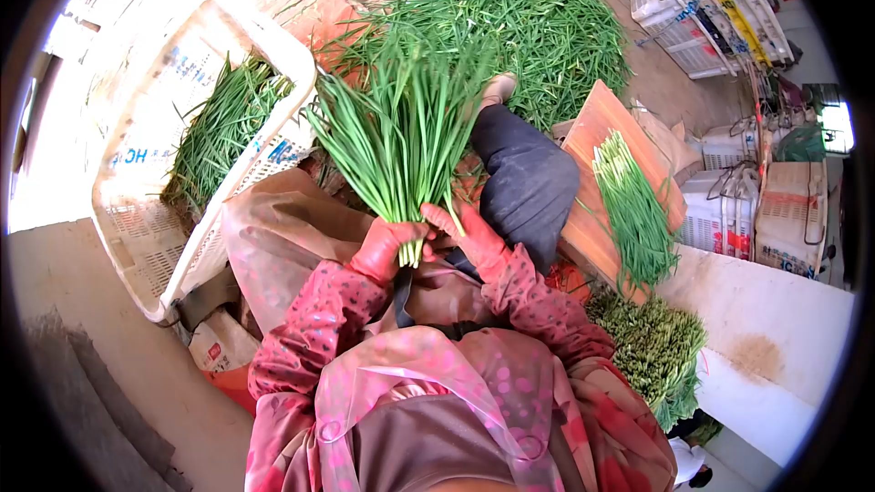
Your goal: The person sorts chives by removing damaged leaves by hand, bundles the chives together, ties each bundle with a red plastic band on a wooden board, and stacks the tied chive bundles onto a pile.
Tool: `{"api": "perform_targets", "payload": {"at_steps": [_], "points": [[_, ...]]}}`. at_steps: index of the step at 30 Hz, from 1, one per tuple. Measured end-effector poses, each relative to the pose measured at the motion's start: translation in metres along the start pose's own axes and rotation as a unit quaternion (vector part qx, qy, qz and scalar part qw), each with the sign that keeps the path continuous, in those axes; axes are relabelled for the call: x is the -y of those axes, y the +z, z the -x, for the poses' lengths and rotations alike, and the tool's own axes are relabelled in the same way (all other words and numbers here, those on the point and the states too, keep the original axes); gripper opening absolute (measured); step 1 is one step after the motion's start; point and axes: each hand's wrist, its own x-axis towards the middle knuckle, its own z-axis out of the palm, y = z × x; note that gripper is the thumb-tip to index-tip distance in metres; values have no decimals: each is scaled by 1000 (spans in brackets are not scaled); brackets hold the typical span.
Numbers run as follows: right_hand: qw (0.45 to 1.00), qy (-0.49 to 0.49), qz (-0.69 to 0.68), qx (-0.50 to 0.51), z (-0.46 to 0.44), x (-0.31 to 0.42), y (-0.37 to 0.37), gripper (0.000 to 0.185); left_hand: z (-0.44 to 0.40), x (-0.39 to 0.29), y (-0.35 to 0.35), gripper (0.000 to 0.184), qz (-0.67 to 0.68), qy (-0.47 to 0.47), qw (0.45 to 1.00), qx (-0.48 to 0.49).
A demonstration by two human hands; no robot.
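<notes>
A fanned bunch of green garlic chives (pixel 398 141) stands upright in front of me, its pale cut ends pointing down toward my lap. My left hand (pixel 383 248), in a red glove, is wrapped round the bunch near its base. On the other side, my right hand (pixel 472 233), also gloved in red, has its fingers closed on a chive stalk at the bunch's right edge. Its fingertips are partly hidden by the stalks. To my right, a smaller bundle of chives (pixel 631 205) lies on a wooden board (pixel 591 184).
A big loose heap of chives (pixel 556 41) covers the floor ahead. At left, a white plastic basket (pixel 146 251) leans tilted with chives inside. Packed chive bundles (pixel 652 346) stand at lower right beside a white ledge (pixel 756 310). Stacked crates (pixel 679 32) stand at upper right.
</notes>
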Motion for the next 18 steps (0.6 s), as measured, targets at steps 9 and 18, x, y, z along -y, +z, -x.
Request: {"api": "perform_targets", "payload": {"at_steps": [9,18], "points": [[989,129,-28,-67,20,13,-24,37,6,16,-22,31,-34,-20,999,7],[964,-21,243,-108,-1,-45,-8,17,14,15,-22,33,-37,-8,999,-3]]}}
